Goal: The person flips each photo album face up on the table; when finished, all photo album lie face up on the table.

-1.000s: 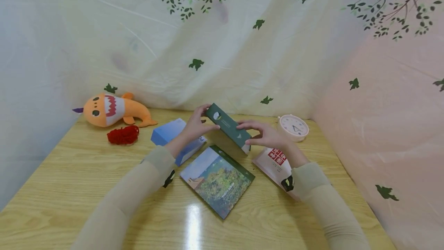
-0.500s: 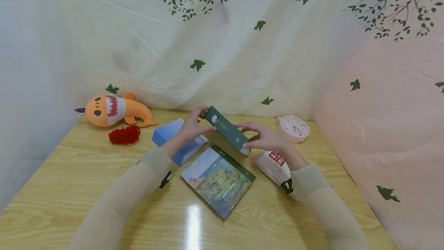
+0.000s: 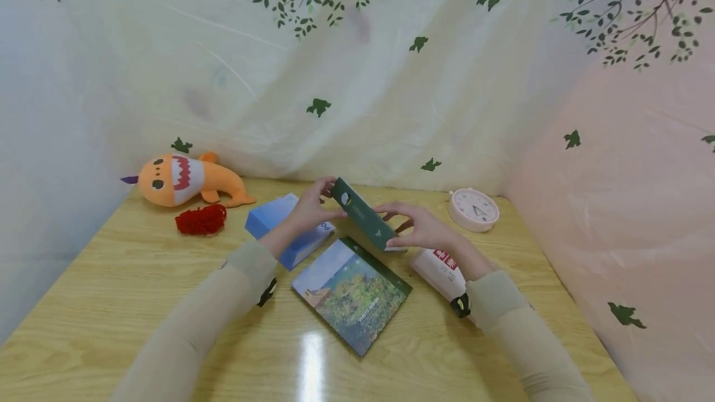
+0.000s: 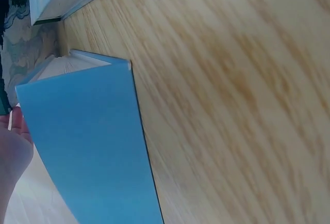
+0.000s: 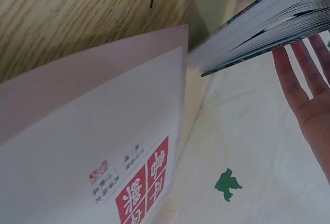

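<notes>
Left hand [image 3: 308, 209] and right hand [image 3: 420, 227], thumbs parted from partly curved fingers, grip the upper and lower ends of one tilted green-spined album [image 3: 362, 213].

3+ bks [image 3: 360, 213]; 1 ea clk [image 3: 473, 208], plush [image 3: 218, 178], yarn [image 3: 201, 219]

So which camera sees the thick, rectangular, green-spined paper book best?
The head view shows the green-spined paper book best: nearly its whole spine is visible. The right wrist view shows its pages close up, but cut off. The left wrist view shows only part of what seems its painted cover.
</notes>
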Motion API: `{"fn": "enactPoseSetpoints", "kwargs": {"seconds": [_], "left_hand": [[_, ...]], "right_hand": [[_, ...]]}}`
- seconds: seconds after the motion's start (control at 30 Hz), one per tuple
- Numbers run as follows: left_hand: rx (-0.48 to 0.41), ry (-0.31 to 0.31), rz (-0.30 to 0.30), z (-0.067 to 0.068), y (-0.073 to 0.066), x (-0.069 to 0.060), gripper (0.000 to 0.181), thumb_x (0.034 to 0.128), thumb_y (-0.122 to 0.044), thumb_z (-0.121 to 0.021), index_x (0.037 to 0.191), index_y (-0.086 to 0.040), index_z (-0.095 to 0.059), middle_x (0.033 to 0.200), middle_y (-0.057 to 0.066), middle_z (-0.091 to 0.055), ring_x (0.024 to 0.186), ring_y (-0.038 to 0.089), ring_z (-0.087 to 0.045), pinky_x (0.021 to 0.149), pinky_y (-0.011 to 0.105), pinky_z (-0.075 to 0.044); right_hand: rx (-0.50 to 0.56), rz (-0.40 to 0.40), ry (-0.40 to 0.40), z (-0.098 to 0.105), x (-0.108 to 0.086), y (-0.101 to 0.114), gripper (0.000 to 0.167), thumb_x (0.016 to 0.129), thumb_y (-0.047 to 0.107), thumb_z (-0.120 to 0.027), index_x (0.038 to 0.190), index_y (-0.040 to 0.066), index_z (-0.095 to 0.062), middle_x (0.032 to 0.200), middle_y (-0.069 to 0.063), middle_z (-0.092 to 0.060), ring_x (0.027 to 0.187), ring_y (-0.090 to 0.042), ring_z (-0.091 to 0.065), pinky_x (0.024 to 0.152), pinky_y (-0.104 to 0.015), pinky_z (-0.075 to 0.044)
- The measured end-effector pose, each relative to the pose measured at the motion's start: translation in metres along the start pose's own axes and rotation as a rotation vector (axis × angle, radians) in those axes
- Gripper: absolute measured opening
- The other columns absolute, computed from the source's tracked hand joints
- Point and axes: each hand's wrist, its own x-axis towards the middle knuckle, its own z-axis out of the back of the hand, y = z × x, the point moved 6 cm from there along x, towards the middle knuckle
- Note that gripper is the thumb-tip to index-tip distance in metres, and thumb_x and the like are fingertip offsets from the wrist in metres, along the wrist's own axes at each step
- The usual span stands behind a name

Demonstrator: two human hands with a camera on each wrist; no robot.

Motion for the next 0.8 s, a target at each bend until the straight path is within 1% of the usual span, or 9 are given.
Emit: {"fn": "enactPoseSetpoints", "kwargs": {"seconds": [0.07, 0.13, 0.3, 0.4, 0.53, 0.7, 0.8], "left_hand": [[0.01, 0.02, 0.028, -0.001, 0.001, 0.001, 0.084, 0.073, -0.019, -0.082, 0.142, -0.006, -0.036, 0.124, 0.016, -0.054, 0.112, 0.032, -0.053, 0.093, 0.05, -0.045], [0.019, 0.036, 0.046, -0.002, 0.002, 0.001, 0.083, 0.0738, -0.02, -0.082, 0.142, -0.005, -0.036, 0.125, 0.016, -0.053, 0.114, 0.032, -0.052, 0.094, 0.05, -0.045], [0.018, 0.058, 0.074, -0.004, 0.004, 0.001, 0.077, 0.0758, -0.022, -0.08, 0.139, -0.003, -0.04, 0.126, 0.014, -0.054, 0.117, 0.03, -0.05, 0.095, 0.049, -0.044], [0.02, 0.076, 0.097, -0.006, 0.007, -0.001, 0.075, 0.0768, -0.023, -0.08, 0.138, -0.003, -0.041, 0.127, 0.014, -0.053, 0.118, 0.029, -0.049, 0.096, 0.047, -0.043], [0.013, 0.104, 0.107, -0.01, 0.009, -0.003, 0.081, 0.0769, -0.02, -0.08, 0.141, -0.002, -0.034, 0.13, 0.017, -0.051, 0.12, 0.03, -0.048, 0.098, 0.048, -0.042], [-0.029, 0.128, 0.062, -0.014, 0.008, -0.004, 0.086, 0.0745, -0.008, -0.079, 0.143, -0.001, -0.027, 0.131, 0.022, -0.05, 0.121, 0.034, -0.047, 0.1, 0.05, -0.039], [-0.006, 0.155, 0.018, -0.017, 0.007, -0.005, 0.086, 0.0737, -0.005, -0.079, 0.143, 0.0, -0.029, 0.128, 0.022, -0.05, 0.119, 0.035, -0.047, 0.102, 0.05, -0.038]], "right_hand": [[0.008, 0.0, 0.002, 0.001, -0.001, 0.001, 0.067, 0.078, 0.003, -0.075, 0.137, -0.001, -0.045, 0.139, -0.022, -0.044, 0.115, -0.044, -0.048, 0.083, -0.055, -0.051], [0.006, -0.001, -0.002, 0.001, -0.001, -0.006, 0.067, 0.078, 0.004, -0.076, 0.137, -0.001, -0.045, 0.138, -0.022, -0.044, 0.115, -0.045, -0.048, 0.084, -0.056, -0.05], [-0.039, 0.005, -0.003, 0.0, -0.001, -0.034, 0.067, 0.077, 0.013, -0.079, 0.136, 0.008, -0.049, 0.136, -0.013, -0.049, 0.116, -0.033, -0.05, 0.087, -0.051, -0.05], [-0.07, 0.005, 0.0, 0.0, -0.002, -0.044, 0.066, 0.077, 0.021, -0.079, 0.136, 0.013, -0.051, 0.135, -0.006, -0.051, 0.117, -0.026, -0.05, 0.089, -0.047, -0.05], [-0.103, -0.008, -0.002, -0.001, -0.004, -0.054, 0.064, 0.078, 0.024, -0.078, 0.136, 0.016, -0.052, 0.136, -0.004, -0.051, 0.122, -0.025, -0.049, 0.092, -0.047, -0.048], [-0.117, -0.045, -0.002, -0.001, -0.005, -0.064, 0.063, 0.077, 0.026, -0.079, 0.134, 0.018, -0.053, 0.138, -0.003, -0.051, 0.123, -0.026, -0.048, 0.095, -0.046, -0.046], [-0.146, -0.086, 0.003, -0.001, -0.004, -0.071, 0.064, 0.076, 0.029, -0.08, 0.134, 0.023, -0.054, 0.139, 0.001, -0.049, 0.123, -0.024, -0.048, 0.096, -0.045, -0.046]]}}
